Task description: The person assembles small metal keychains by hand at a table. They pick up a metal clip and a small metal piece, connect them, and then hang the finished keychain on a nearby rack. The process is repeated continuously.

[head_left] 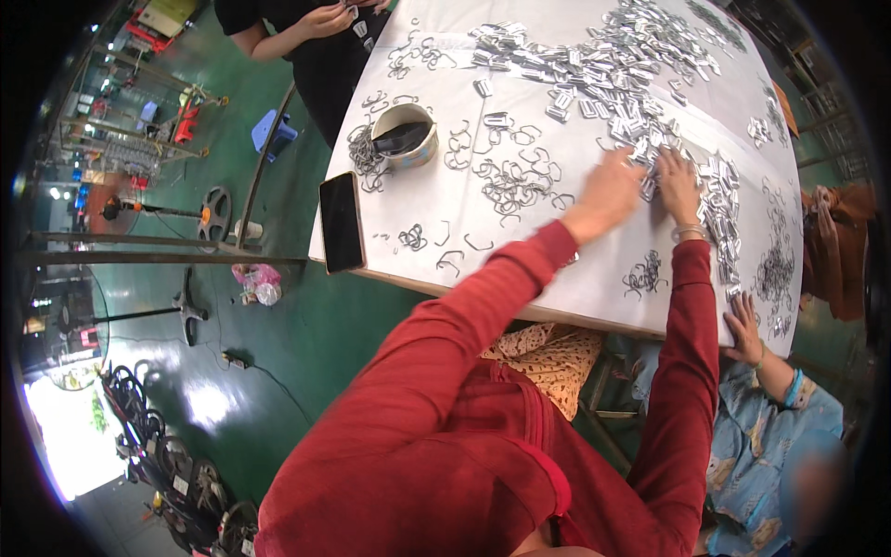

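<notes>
Head view, looking down on a white-covered table (520, 269) that fills the upper centre and right of the frame. Both red-sleeved forearms rise from the lower edge toward the right of centre. The left hand (608, 193) lies palm down with its fingers spread flat at the edge of a heap of small silver metal clips (603, 65); whether it pinches any piece cannot be told. The right hand (679, 184), just beside it and wearing a bangle at the wrist, also rests fingers-down in the clips, and its grasp is likewise hidden. The heap spreads from the hands toward the top of the frame and down the right side of the table. Left of the hands lies a loose scatter of bent wire hooks (510, 181). Farther left, a round tin (406, 135) stands among more hooks, and a dark phone (342, 223) rests at the table's left edge. At the lower right, another person's hand (742, 330), on a blue patterned sleeve, touches the table edge. At the top, a third person in black (311, 37) holds small pieces. The floor (278, 343) at left is green.
</notes>
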Demonstrator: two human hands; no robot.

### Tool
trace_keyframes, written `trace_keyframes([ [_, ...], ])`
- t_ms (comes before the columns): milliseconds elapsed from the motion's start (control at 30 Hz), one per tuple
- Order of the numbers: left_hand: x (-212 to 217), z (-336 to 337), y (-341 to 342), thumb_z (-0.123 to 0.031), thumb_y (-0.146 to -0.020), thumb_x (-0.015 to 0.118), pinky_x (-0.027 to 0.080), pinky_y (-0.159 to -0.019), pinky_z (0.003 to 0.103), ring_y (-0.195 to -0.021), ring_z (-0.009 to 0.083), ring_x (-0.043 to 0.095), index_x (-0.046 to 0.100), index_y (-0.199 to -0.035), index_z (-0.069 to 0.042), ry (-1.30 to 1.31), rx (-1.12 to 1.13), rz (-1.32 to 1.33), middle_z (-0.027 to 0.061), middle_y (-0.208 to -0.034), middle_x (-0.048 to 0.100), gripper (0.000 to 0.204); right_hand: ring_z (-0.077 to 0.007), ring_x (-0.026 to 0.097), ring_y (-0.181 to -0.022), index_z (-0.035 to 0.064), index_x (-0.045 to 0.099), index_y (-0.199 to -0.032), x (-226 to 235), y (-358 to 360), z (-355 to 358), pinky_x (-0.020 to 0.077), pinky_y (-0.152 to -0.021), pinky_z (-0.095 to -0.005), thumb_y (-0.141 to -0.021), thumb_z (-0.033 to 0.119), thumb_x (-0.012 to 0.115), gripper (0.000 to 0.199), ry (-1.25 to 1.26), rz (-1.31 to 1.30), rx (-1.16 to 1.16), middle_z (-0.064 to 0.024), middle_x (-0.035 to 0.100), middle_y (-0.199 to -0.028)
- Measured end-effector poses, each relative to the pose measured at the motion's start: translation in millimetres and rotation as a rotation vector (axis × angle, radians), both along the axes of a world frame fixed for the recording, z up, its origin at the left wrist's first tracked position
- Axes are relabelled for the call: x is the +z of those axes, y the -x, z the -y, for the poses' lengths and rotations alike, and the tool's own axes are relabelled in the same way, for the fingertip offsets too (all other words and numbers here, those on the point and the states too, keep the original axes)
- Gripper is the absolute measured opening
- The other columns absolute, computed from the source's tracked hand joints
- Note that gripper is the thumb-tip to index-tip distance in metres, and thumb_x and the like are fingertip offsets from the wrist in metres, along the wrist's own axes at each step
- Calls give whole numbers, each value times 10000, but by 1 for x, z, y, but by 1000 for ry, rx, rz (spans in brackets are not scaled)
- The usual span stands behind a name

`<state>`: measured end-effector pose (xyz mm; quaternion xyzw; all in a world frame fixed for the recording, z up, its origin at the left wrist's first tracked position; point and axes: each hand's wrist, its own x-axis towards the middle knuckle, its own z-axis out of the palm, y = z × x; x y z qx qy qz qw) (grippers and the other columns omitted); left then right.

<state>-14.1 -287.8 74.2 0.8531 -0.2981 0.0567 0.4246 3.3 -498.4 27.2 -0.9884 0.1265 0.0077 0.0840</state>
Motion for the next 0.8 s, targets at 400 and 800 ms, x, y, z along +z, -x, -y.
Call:
trace_keyframes([
  [400,-15,-122,-118,-99,-782,585,497,-737,415,-825,346,614,668,-823,-24,-486,24,226,195,-843,634,119,-301,619,-919,67,653,-1047,79,38,-49,467,-821,-371,-867,257,520,294,-404,373,130,-175,641,-983],
  [800,17,-134,-45,-118,-909,484,468,-623,321,-719,192,604,601,-972,31,115,124,-68,151,-854,627,200,-342,603,-696,-18,637,-846,55,41,-78,469,-656,-428,-743,227,695,272,-307,261,76,-206,594,-720],
])
